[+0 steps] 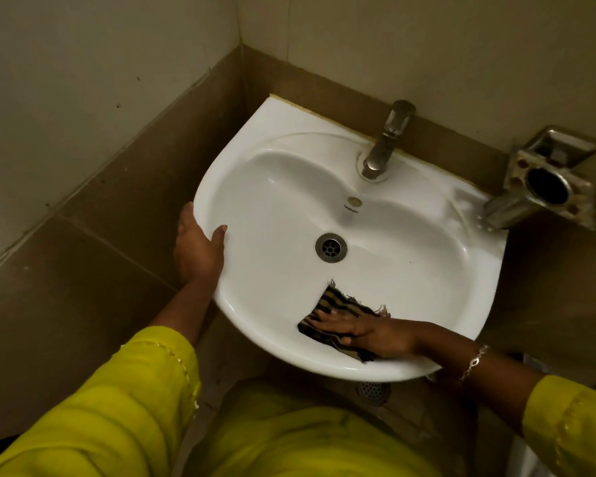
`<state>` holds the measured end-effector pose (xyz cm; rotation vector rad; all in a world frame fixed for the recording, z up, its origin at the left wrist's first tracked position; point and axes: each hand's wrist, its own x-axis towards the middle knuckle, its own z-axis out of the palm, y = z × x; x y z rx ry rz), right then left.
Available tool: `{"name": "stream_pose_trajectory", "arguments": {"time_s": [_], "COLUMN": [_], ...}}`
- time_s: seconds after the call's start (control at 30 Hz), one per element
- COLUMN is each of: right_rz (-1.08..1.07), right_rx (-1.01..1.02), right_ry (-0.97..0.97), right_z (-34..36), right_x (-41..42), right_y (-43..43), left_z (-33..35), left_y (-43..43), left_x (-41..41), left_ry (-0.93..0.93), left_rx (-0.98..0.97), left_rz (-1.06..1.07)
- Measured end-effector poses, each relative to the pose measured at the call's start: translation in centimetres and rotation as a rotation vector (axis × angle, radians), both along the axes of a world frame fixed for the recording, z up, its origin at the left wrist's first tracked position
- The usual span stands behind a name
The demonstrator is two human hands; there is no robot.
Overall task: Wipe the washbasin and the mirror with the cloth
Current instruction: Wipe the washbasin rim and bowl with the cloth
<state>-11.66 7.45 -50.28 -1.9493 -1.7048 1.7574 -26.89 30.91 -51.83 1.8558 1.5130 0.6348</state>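
Washbasin, white ceramic, wall-mounted, is steadied at its left rim by the left hand, thumb hooked over, while the brown-striped frayed cloth is pressed flat on the near inner slope under the open-palmed right hand; overlapping strokes toward the metal drain are advised.

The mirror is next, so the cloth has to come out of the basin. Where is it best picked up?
Judging by its pose, take the cloth by its frayed far corner near the drain, coming from above. That corner lies free on the washbasin; the right hand presses the rest flat, so there is nothing to pinch there.
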Motion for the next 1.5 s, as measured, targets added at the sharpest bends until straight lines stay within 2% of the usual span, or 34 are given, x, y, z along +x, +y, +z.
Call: {"name": "stream_pose_trajectory", "arguments": {"time_s": [0.27, 0.57, 0.67, 0.77, 0.9, 1.1, 1.23, 1.37, 1.5], "right_rz": [0.184, 0.437, 0.505, 0.469, 0.43, 0.359, 0.286, 0.19, 0.152], "right_rx": [-0.113, -0.163, -0.067, 0.064, 0.468, 0.672, 0.653, 0.485, 0.601], "right_ry": [-0.229, -0.742, -0.931, -1.05, -1.166, -1.127, -1.203, -1.103, -1.062], "right_z": [0.7, 0.2, -1.0, -2.0, -2.0, -3.4, -4.3, -5.7, -6.1], "right_x": [5.7, 11.7, 12.6, 13.0, 12.9, 11.6, 9.0, 7.4, 7.2], "right_y": [-3.7, -3.6, -2.6, -1.3, 1.3, 5.1, 8.9, 13.2, 15.4], "left_z": [0.0, 0.0, 0.0, -0.1, 0.0, -0.1, -0.1, 0.1, 0.3], "left_y": [0.0, -0.1, -0.1, -0.1, 0.0, 0.0, 0.1, 0.0, -0.1], "left_x": [0.0, 0.0, 0.1, 0.3, 0.4, 0.2, 0.3, 0.3, 0.4], "left_ry": [-0.006, 0.038, 0.08, 0.117, 0.135, 0.101, 0.08, 0.06, 0.039], "left_rx": [0.002, 0.015, 0.027, 0.025, 0.007, 0.012, 0.014, -0.009, -0.019], "left_rz": [-0.008, -0.036, -0.046, -0.046, -0.03, -0.035, -0.017, -0.01, -0.006]}}
